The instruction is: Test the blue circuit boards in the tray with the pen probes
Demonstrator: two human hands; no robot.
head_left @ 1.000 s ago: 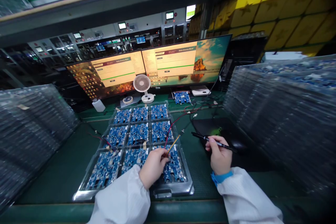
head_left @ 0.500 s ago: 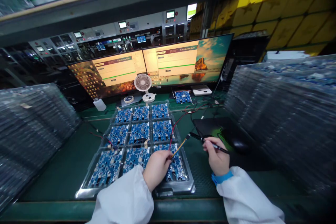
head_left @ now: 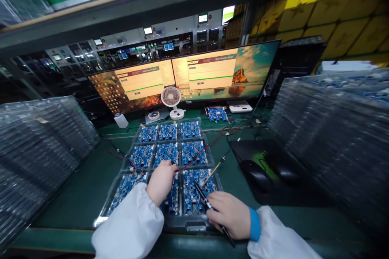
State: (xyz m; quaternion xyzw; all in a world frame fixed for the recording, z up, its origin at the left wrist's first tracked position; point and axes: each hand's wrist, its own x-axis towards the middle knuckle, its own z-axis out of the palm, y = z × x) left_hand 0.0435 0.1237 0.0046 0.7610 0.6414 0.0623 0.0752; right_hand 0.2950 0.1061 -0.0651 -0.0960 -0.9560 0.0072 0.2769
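Observation:
A clear plastic tray (head_left: 197, 223) of blue circuit boards lies before me. My left hand (head_left: 162, 180) is closed over the front middle board (head_left: 172, 194), fingertips pinched at the end of a red-and-black cable (head_left: 209, 145). My right hand (head_left: 229, 212) grips a black pen (head_left: 202, 195), its tip down at the front right board (head_left: 190, 194); whether it touches is unclear. A yellow cable (head_left: 212, 174) runs from that board to a dark connector past the tray's right edge. My left fingers partly hide the cable end.
Tall stacks of clear trays stand left (head_left: 45, 158) and right (head_left: 331, 125). Behind the tray are a small white fan (head_left: 171, 97), two monitors (head_left: 212, 75) and a separate blue board (head_left: 217, 114). Two black mice lie on the mouse pad (head_left: 291, 196) at right.
My left hand has moved left from the yellow cable and now has the red-and-black cable's end. My right hand has brought the pen left and down from beside the mouse pad to the front right board.

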